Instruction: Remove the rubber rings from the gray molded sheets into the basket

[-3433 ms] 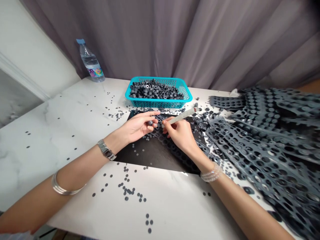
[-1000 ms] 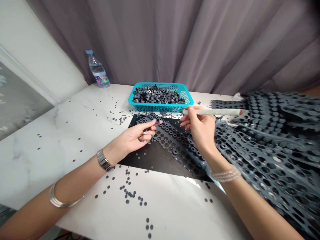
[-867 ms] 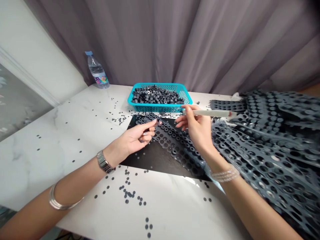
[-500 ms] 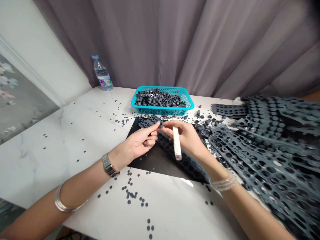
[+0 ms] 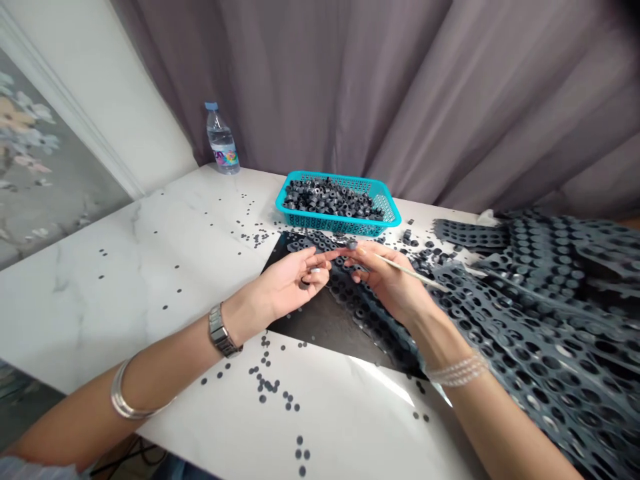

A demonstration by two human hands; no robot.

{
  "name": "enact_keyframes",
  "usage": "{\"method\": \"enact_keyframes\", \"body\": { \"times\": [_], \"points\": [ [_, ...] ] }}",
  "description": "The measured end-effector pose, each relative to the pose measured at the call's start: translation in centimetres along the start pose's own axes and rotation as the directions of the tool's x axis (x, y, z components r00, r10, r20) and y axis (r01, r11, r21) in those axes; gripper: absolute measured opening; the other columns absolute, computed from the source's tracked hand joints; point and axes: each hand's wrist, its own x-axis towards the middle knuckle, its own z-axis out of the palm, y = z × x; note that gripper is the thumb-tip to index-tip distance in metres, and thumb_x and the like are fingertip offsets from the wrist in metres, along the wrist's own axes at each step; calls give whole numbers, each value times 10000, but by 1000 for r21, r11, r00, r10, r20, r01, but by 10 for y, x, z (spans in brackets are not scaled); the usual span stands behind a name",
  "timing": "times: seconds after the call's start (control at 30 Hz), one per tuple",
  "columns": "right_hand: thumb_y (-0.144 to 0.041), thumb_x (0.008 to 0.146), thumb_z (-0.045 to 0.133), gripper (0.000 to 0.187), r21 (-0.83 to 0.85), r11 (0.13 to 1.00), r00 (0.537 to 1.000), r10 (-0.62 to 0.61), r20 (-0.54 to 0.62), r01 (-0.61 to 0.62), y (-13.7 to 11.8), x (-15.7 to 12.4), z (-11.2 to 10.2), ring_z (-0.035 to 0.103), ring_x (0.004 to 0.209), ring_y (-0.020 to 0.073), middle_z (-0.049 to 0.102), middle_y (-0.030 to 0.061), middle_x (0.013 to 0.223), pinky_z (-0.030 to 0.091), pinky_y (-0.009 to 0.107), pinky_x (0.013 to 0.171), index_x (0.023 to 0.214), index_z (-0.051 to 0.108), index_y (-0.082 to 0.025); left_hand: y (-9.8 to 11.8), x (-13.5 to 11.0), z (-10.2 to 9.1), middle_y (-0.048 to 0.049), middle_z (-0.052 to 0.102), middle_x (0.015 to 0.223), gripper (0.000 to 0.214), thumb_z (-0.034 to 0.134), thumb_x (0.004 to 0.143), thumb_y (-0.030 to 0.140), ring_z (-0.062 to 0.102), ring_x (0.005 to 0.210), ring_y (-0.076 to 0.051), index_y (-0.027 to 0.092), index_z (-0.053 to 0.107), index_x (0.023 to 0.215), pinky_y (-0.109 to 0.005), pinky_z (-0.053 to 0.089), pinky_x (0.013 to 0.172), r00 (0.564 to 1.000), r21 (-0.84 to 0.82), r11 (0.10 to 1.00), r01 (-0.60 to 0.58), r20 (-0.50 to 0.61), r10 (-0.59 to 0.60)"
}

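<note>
My left hand [image 5: 295, 280] lies palm up over a black mat [image 5: 320, 320], fingers half curled around a small grey rubber ring. My right hand [image 5: 387, 280] sits right next to it, fingertips meeting the left fingertips, and grips a pale flat stick [image 5: 410, 272] that points to the right. A small grey piece [image 5: 351, 245] sits at my right fingertips. Under both hands lies a grey rubber sheet [image 5: 360, 307] full of round holes and rings.
A turquoise basket [image 5: 340, 223] heaped with grey rings stands behind the hands. A large pile of punched grey rubber sheets [image 5: 550, 313] covers the right side. Small dark discs [image 5: 273, 387] are scattered over the white marble table [image 5: 150, 267]. A water bottle [image 5: 221, 141] stands at the back left.
My right hand swung the stick from pointing toward me to pointing right. Both hands stay fingertip to fingertip over the sheet. The view shifted left.
</note>
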Motion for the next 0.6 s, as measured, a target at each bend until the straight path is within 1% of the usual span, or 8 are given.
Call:
{"method": "enact_keyframes", "body": {
  "times": [0.07, 0.17, 0.2, 0.27, 0.3, 0.37, 0.5, 0.6],
  "points": [
    [-415, 771, 699, 234, -58, 998, 1000, 5, -15, -5, -5, 2, -8, 633, 826, 156, 715, 68, 1006, 466, 246, 620, 893, 699, -215, 3, 1, -2, -13, 449, 639, 291, 298, 993, 164, 358, 465, -64, 16, 517, 1114, -130, 340, 378, 998, -57, 998, -29, -56, 26],
    [-459, 779, 654, 288, -480, 877, 993, -40, -115, -20, -21, 4, -34, 643, 777, 187, 730, 83, 906, 466, 277, 620, 887, 712, -199, 7, 7, -7, -85, 511, 750, 316, 291, 985, 172, 410, 527, -86, 22, 485, 1184, -148, 404, 419, 989, -81, 995, -61, -142, 49],
    [-448, 777, 645, 295, -685, 727, 983, -81, -164, -54, -27, 3, -46, 639, 740, 200, 725, 88, 833, 453, 286, 607, 882, 726, -185, 8, 9, -9, -111, 523, 798, 329, 286, 982, 179, 432, 554, -96, 27, 477, 1203, -162, 433, 443, 986, -81, 995, -64, -157, 51],
    [-373, 756, 636, 240, -938, 304, 955, -186, -231, -167, -41, 0, -71, 637, 736, 235, 704, 102, 731, 425, 308, 617, 826, 749, -172, 10, 12, -14, -153, 530, 884, 339, 295, 971, 185, 483, 621, -125, 50, 474, 1224, -207, 483, 499, 982, -70, 995, -69, -181, 55],
    [-350, 747, 628, 222, -963, 112, 947, -186, -261, -243, -47, -3, -83, 640, 741, 254, 697, 110, 718, 412, 318, 617, 802, 757, -178, 10, 13, -16, -167, 530, 915, 337, 307, 963, 189, 505, 658, -144, 64, 480, 1225, -232, 497, 523, 980, -59, 995, -76, -190, 63],
    [-377, 737, 623, 248, -923, -88, 924, -118, -363, -374, -58, -9, -102, 646, 734, 281, 698, 129, 743, 396, 329, 594, 823, 770, -198, 14, 13, -18, -181, 533, 950, 330, 326, 952, 201, 537, 725, -178, 83, 498, 1207, -269, 509, 557, 977, -27, 994, -101, -190, 94],
    [-513, 791, 534, 413, -881, -131, 888, -140, -438, -455, -72, -16, -110, 654, 727, 309, 706, 155, 779, 389, 344, 581, 958, 766, -214, 33, 27, 0, -175, 559, 924, 363, 284, 969, 236, 558, 758, -176, 51, 543, 1143, -263, 496, 581, 967, 98, 975, -202, -136, 214],
    [-525, 818, 509, 433, -905, -63, 898, -171, -405, -420, -79, -17, -96, 658, 723, 297, 712, 158, 768, 389, 335, 585, 951, 766, -203, 56, 62, 41, -150, 592, 998, 363, 305, 994, 293, 586, 812, -162, 84, 568, 1134, -272, 516, 656, 933, 255, 912, -320, -79, 350]
  ]
}}
